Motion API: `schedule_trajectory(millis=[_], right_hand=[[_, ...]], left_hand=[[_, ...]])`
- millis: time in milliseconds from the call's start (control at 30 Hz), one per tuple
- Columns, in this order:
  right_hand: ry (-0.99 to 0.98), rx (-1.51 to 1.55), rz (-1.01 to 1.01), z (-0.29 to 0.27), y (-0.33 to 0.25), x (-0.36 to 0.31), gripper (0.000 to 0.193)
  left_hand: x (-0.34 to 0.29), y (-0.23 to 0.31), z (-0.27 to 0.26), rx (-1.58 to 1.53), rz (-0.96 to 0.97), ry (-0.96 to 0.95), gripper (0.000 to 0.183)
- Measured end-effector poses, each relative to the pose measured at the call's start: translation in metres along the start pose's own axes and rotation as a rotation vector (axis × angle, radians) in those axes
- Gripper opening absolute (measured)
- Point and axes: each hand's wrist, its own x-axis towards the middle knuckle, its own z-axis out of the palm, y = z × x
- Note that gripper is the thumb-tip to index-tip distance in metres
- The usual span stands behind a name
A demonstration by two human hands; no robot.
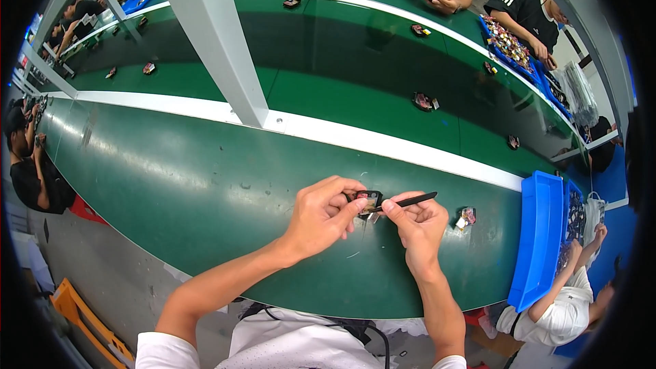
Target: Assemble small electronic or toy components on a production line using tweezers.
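Note:
My left hand [322, 213] pinches a small black-framed electronic unit [371, 196] by its left side, just above the green worktop. Pink and metallic parts show inside its frame. My right hand [421, 229] is closed on slim black tweezers [418, 199], whose tip points left at the lower part of the unit. Exactly where the tip touches cannot be made out. To the right of my right hand, a similar small assembly [467, 216] with pink and pale parts lies on the worktop.
Beyond the white rail [383, 145], a dark green conveyor belt [342, 89] carries several small assemblies. A grey metal post [219, 41] rises from the rail. A long blue bin [537, 242] stands at the right end. Several people work opposite and to both sides.

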Motion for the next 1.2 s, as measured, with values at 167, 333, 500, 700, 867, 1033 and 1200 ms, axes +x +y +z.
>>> schedule_trajectory(millis=[167,333,500,700,867,1033,1200], right_hand=[[-0.008,-0.042,0.047,-0.001,-0.001,0.001,0.011],[-0.024,-0.019,0.031,-0.002,-0.001,0.001,0.011],[-0.045,-0.044,-0.025,-0.005,0.004,0.000,0.011],[-0.013,-0.084,-0.339,-0.003,0.020,-0.001,0.011],[0.001,-0.275,-0.620,-0.001,0.023,-0.001,0.010],[-0.003,-0.305,-0.638,0.000,0.023,0.000,0.011],[0.021,-0.253,-0.568,0.002,0.025,-0.003,0.011]], left_hand=[[0.000,0.000,0.000,-0.016,0.000,-0.012,0.017],[0.000,-0.002,0.000,-0.004,-0.007,-0.021,0.019],[0.004,-0.007,-0.005,-0.172,-0.140,-0.080,0.021],[0.008,-0.004,-0.010,-0.290,-0.188,-0.132,0.022],[0.009,-0.005,-0.013,-0.305,-0.186,-0.145,0.023],[0.008,-0.004,-0.013,-0.323,-0.207,-0.135,0.023],[0.007,-0.005,-0.013,-0.334,-0.193,-0.131,0.023]])
